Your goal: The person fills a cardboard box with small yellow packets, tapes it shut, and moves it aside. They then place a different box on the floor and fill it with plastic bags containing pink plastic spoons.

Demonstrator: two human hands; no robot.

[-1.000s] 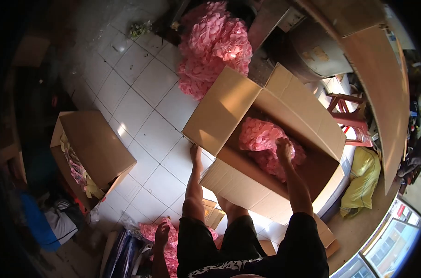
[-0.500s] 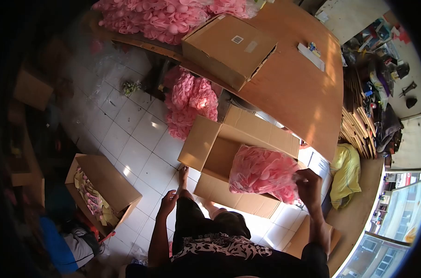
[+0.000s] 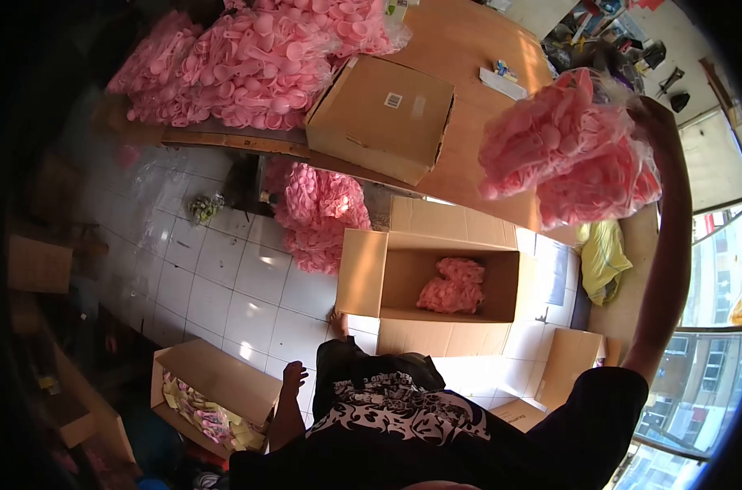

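Observation:
My right hand (image 3: 654, 116) is raised at the right, closed on the top of a clear plastic bag of pink spoons (image 3: 563, 151). The bag hangs in two bulging lobes in front of the wooden table. Below, an open cardboard box (image 3: 449, 321) stands on the floor with its flaps folded out. Inside it lies another bag of pink spoons (image 3: 455, 286). My left hand (image 3: 295, 376) hangs low beside my leg, fingers apart, with nothing in it.
A big heap of bagged pink spoons (image 3: 257, 65) and a closed carton (image 3: 379, 118) rest on the wooden table (image 3: 461, 49). More pink bags (image 3: 322, 216) sit at its edge. An open carton of pink and yellow pieces (image 3: 224, 367) stands lower left; a yellow sack (image 3: 604, 261) at right.
My right hand has lifted the bag of pink spoons up and to the right, from over the open box. The bag inside the box is now visible. My left hand stays low.

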